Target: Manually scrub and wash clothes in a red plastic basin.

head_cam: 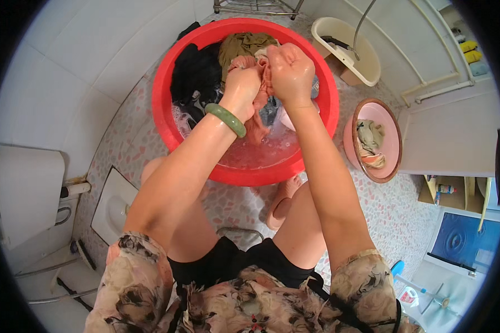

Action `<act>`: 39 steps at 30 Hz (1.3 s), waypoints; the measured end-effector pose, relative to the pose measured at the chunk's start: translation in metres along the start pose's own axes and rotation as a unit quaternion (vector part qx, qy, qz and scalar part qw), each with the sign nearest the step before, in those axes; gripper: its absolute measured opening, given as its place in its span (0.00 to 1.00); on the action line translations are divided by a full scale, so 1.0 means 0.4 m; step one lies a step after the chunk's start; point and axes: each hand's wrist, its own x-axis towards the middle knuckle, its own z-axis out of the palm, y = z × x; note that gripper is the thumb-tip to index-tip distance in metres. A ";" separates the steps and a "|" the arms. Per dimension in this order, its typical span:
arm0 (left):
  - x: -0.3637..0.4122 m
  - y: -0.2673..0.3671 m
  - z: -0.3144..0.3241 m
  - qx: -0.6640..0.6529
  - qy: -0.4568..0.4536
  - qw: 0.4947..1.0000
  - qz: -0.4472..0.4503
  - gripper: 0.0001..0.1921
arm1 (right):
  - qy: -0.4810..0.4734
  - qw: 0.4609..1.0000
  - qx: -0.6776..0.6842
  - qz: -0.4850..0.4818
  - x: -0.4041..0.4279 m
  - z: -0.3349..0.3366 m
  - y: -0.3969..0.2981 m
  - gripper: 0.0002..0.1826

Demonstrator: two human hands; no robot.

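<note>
A large red plastic tub [250, 177] of soapy water stands on the floor before me. Above it my left hand [242, 89] and my right hand [291, 73] both grip a wet, bunched pink cloth [258, 127], its lower end hanging to the water. A green bangle [226, 120] is on my left wrist. Black clothing [196, 73] lies in the tub's left side, an olive-brown garment [241, 43] at its far side. Grey-blue fabric [270, 111] shows partly behind my hands. My fingertips are partly hidden by the fists and cloth.
To the right stands a pink basin [393, 145] with a few garments [371, 135] in it. A cream baby-bath-like tub [368, 66] holding a shower hose is beyond it. A squat toilet [112, 208] lies in the floor at left. A metal rack [258, 6] stands behind the red tub.
</note>
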 end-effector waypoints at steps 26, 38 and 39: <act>0.044 0.085 -0.086 0.242 -0.146 0.903 0.323 0.08 | -0.213 0.951 0.052 0.218 0.059 -0.205 0.009 0.16; 0.067 0.256 -0.180 -0.095 0.075 0.964 0.237 0.14 | 0.109 0.890 0.331 0.294 0.119 -0.305 0.086 0.09; 0.059 0.266 -0.180 -0.095 0.076 0.963 0.239 0.14 | 0.108 0.890 0.332 0.294 0.121 -0.322 0.064 0.09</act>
